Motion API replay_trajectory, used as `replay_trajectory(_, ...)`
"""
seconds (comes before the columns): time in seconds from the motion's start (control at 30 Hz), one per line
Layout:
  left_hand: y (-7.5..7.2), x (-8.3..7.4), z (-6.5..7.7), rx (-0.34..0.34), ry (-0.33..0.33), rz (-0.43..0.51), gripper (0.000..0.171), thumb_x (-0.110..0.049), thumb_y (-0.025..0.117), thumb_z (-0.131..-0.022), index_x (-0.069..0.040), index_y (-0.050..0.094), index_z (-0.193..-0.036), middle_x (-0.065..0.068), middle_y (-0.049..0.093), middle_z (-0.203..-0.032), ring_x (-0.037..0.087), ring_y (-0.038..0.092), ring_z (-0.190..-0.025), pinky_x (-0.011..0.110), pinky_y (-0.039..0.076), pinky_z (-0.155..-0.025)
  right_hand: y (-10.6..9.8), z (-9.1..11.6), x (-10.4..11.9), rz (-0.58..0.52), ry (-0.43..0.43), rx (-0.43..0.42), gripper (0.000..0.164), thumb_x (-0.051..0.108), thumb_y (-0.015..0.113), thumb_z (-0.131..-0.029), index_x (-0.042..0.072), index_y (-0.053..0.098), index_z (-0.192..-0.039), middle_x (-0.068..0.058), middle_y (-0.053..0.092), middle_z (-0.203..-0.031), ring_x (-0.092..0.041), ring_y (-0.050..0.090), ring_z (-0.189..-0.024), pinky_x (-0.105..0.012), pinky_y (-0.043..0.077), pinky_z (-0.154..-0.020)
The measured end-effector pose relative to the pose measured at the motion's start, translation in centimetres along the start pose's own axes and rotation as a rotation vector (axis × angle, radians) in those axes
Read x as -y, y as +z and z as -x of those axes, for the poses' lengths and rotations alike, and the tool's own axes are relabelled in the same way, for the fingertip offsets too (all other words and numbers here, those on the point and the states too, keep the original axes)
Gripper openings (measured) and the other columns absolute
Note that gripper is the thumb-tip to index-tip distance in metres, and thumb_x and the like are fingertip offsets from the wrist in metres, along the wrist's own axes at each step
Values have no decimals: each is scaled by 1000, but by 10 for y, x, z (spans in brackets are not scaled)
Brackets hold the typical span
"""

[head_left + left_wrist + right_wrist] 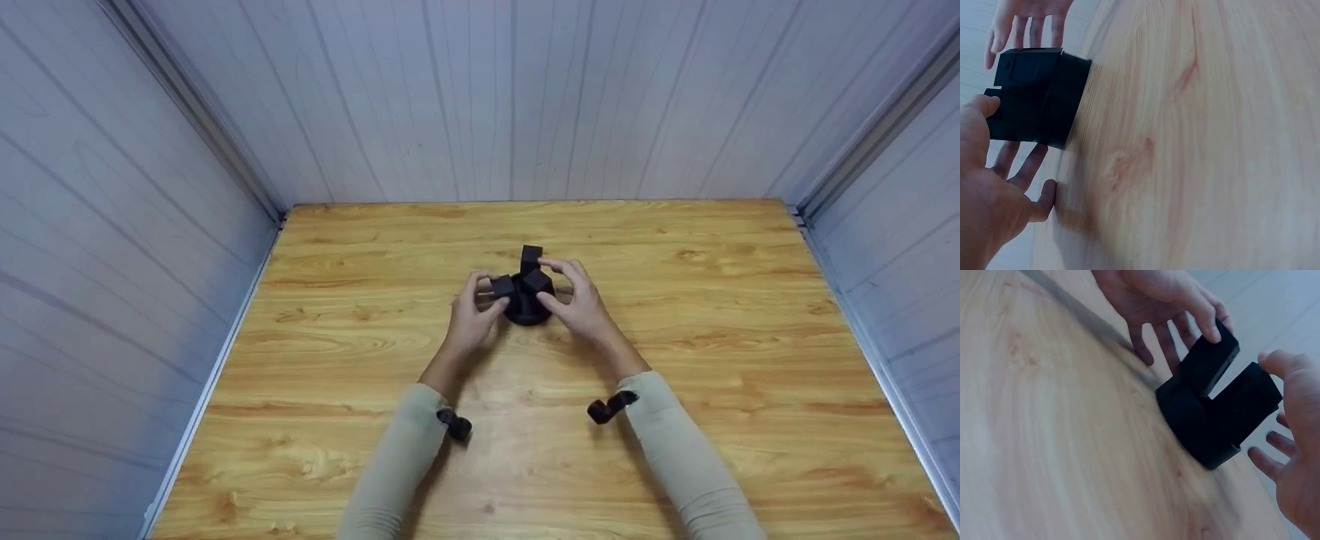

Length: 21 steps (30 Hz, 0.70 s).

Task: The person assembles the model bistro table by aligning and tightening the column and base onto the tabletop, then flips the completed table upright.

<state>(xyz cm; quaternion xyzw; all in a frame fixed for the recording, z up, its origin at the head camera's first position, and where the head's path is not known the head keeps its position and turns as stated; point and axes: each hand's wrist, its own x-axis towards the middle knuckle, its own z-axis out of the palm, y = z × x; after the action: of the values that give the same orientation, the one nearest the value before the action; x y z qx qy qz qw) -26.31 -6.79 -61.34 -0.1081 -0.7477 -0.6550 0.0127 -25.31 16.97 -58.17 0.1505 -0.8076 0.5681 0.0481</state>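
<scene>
A black round-based object (526, 318) stands on the wooden table, with several block-like uprights rising from it; its exact kind cannot be made out. My left hand (471, 319) pinches the left upright block (502, 286), the thumb on its near side and the index finger behind. On the other side, my right hand (586, 307) is around the right upright block (537, 281), its thumb at the near edge and its index finger by the rear upright block (531, 256). In the right wrist view the lower fingers of both hands stay off the round base (1193, 433).
The wood-grain table (337, 337) meets a pale panelled wall (480, 105) at the back, with similar panels at left and right. A small black wrist camera sits on the left sleeve (397, 450) and another on the right sleeve (682, 450).
</scene>
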Motion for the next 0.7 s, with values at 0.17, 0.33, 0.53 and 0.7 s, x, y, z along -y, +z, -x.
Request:
replay_trajectory(0.17,0,-13,3,-12,-37,-10,37,-5,77,-105,-3,60,-138,31,75,-137,47,77,-129,51,65,-111,-1,-1,-1,-56,-14,72,48,-5,71,-105,0,66,-153,-27,52,-168,-47,54,-155,-61,57,-118)
replay_trajectory(0.33,2,-14,3,-15,-49,-10,37,-3,76,-105,-3,60,-138,32,74,-137,48,77,-129,49,65,-110,1,1,-2,-68,15,18,43,-8,74,-103,-5,70,-146,-28,59,-165,-48,59,-152,-61,59,-115)
replay_trajectory(0.53,2,-13,3,-13,-49,0,38,-1,77,-104,-2,60,-138,33,74,-138,49,76,-130,50,64,-112,5,0,-3,-11,66,-122,39,-1,87,-96,-7,69,-130,-28,74,-137,-42,74,-126,-42,66,-97)
replay_trajectory(0.7,2,-12,3,-16,-39,-2,38,0,77,-103,-2,60,-137,33,74,-137,49,76,-130,50,64,-111,9,1,-6,38,78,-176,49,5,94,-91,-2,60,-126,-22,73,-120,-35,73,-107,-34,64,-87)
